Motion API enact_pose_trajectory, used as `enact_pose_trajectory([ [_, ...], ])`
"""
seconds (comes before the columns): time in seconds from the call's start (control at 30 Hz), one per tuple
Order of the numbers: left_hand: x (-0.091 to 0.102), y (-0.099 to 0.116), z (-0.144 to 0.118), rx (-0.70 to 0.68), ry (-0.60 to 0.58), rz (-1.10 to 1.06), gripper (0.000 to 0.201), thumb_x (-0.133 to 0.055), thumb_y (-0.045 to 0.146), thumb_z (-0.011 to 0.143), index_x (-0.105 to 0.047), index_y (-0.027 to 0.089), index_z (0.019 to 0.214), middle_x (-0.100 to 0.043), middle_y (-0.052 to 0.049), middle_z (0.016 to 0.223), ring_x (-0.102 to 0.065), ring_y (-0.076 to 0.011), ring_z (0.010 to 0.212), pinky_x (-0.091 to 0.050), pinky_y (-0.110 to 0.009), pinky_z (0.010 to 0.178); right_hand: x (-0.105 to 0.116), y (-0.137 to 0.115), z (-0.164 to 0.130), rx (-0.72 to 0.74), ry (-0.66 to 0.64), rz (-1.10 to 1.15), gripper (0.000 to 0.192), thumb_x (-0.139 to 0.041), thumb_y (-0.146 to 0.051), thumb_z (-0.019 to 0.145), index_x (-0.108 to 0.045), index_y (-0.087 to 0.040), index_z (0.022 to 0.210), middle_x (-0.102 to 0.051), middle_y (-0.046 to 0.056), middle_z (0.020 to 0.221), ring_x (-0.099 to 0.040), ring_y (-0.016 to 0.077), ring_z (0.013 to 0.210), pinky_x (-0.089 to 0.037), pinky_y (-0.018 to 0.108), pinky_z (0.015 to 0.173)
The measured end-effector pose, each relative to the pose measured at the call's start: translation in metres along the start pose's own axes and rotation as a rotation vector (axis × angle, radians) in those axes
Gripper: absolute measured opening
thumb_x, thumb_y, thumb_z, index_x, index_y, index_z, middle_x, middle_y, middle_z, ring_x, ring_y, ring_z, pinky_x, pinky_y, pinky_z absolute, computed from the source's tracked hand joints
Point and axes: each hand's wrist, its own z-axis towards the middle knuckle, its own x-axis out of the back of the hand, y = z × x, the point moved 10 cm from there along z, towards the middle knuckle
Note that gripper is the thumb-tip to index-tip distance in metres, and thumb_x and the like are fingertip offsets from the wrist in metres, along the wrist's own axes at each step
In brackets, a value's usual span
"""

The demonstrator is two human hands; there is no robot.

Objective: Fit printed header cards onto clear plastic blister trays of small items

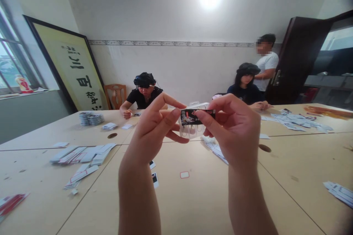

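Raised over the table, a small clear plastic pack (193, 131) is between my two hands. A black label (188, 120) with white and red print lies across its upper part, and thin curved shapes like hooks show through the plastic below. My left hand (154, 128) grips the left side, thumb at the label's edge and fingers behind. On the right, my right hand (233, 126) pinches the label and pack, with its thumb over the print. The fingers partly cover the pack's sides. A small red-bordered white sticker (184, 174) lies on the table below.
The pale table (193, 209) carries flat white packets (82, 154) and a stacked pile (91, 118) at left, red packets (12, 205) near the left edge, and scattered packets (299, 120) at right. Two people sit opposite; another person (267, 62) stands by the dark door (300, 51).
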Motion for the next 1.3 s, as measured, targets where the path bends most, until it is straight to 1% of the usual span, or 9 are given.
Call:
enact_pose_trajectory([
  [0.13, 0.003, -0.001, 0.0, 0.003, 0.017, 0.019, 0.018, -0.063, 0.037, 0.097, -0.058, 0.021, 0.1, -0.065, 0.003, 0.068, -0.07, -0.0128, 0.062, -0.066, -0.024, 0.057, -0.001, 0.001, 0.0, -0.024, -0.003, 0.011, 0.021, -0.082, -0.019, 0.077, -0.061, -0.02, 0.074, -0.06, -0.006, 0.067, -0.053, 0.0061, 0.045, -0.046, 0.019, 0.038],
  [0.3, 0.005, -0.001, 0.001, -0.001, 0.027, 0.023, 0.019, -0.064, 0.038, 0.096, -0.059, 0.02, 0.099, -0.059, 0.005, 0.061, -0.066, -0.0117, 0.059, -0.066, -0.025, 0.056, -0.002, 0.006, 0.0, -0.069, -0.024, 0.063, 0.021, -0.082, -0.021, 0.077, -0.061, -0.02, 0.074, -0.059, -0.007, 0.062, -0.055, 0.0066, 0.043, -0.044, 0.018, 0.038],
  [0.53, 0.009, -0.005, 0.003, 0.0, 0.051, 0.077, 0.023, -0.065, 0.041, 0.094, -0.057, 0.02, 0.099, -0.064, 0.002, 0.069, -0.069, -0.0148, 0.062, -0.065, -0.026, 0.053, -0.004, 0.01, 0.002, -0.104, -0.068, 0.108, 0.02, -0.083, -0.021, 0.077, -0.063, -0.02, 0.075, -0.058, -0.008, 0.062, -0.056, 0.006, 0.042, -0.046, 0.016, 0.037],
  [0.67, 0.012, -0.005, 0.001, 0.0, 0.074, 0.084, 0.02, -0.063, 0.04, 0.096, -0.06, 0.021, 0.099, -0.052, 0.006, 0.058, -0.059, -0.0095, 0.053, -0.066, -0.027, 0.054, -0.004, 0.011, 0.001, -0.114, -0.066, 0.118, 0.02, -0.083, -0.021, 0.077, -0.064, -0.02, 0.074, -0.058, -0.008, 0.06, -0.055, 0.0056, 0.041, -0.047, 0.015, 0.036],
  [0.73, 0.012, -0.004, 0.001, -0.004, 0.071, 0.075, 0.018, -0.063, 0.039, 0.097, -0.061, 0.021, 0.1, -0.05, 0.007, 0.058, -0.056, -0.0079, 0.052, -0.067, -0.026, 0.056, -0.004, 0.011, 0.001, -0.11, -0.061, 0.109, 0.02, -0.083, -0.021, 0.077, -0.064, -0.02, 0.075, -0.058, -0.008, 0.061, -0.055, 0.0054, 0.041, -0.047, 0.015, 0.036],
  [0.87, 0.006, -0.005, 0.001, 0.005, 0.006, 0.038, 0.016, -0.062, 0.036, 0.098, -0.06, 0.022, 0.104, -0.063, 0.004, 0.069, -0.067, -0.0101, 0.064, -0.067, -0.024, 0.06, -0.002, 0.009, 0.002, -0.089, -0.047, 0.083, 0.019, -0.082, -0.019, 0.078, -0.063, -0.019, 0.075, -0.059, -0.008, 0.064, -0.056, 0.005, 0.042, -0.047, 0.015, 0.037],
  [0.97, 0.004, -0.007, 0.001, 0.023, -0.02, 0.046, 0.019, -0.067, 0.033, 0.095, -0.059, 0.022, 0.109, -0.07, 0.002, 0.077, -0.071, -0.0116, 0.074, -0.067, -0.023, 0.063, -0.001, 0.008, 0.002, -0.084, -0.044, 0.084, 0.019, -0.081, -0.018, 0.079, -0.063, -0.02, 0.075, -0.059, -0.008, 0.067, -0.057, 0.0048, 0.043, -0.047, 0.015, 0.037],
  [1.17, 0.007, -0.012, 0.001, 0.061, 0.005, 0.067, 0.023, -0.07, 0.034, 0.093, -0.058, 0.022, 0.108, -0.071, 0.002, 0.077, -0.072, -0.0139, 0.075, -0.067, -0.025, 0.063, -0.004, 0.006, 0.003, -0.04, -0.063, 0.103, 0.018, -0.079, -0.017, 0.081, -0.062, -0.02, 0.076, -0.059, -0.007, 0.066, -0.061, 0.0069, 0.048, -0.051, 0.017, 0.043],
  [1.3, 0.006, -0.013, 0.001, 0.071, 0.006, 0.068, 0.023, -0.07, 0.034, 0.093, -0.057, 0.022, 0.107, -0.071, 0.001, 0.08, -0.075, -0.0154, 0.076, -0.066, -0.023, 0.062, -0.004, 0.006, 0.003, -0.033, -0.057, 0.126, 0.018, -0.079, -0.016, 0.082, -0.062, -0.02, 0.076, -0.06, -0.007, 0.066, -0.062, 0.0073, 0.048, -0.051, 0.017, 0.043],
])
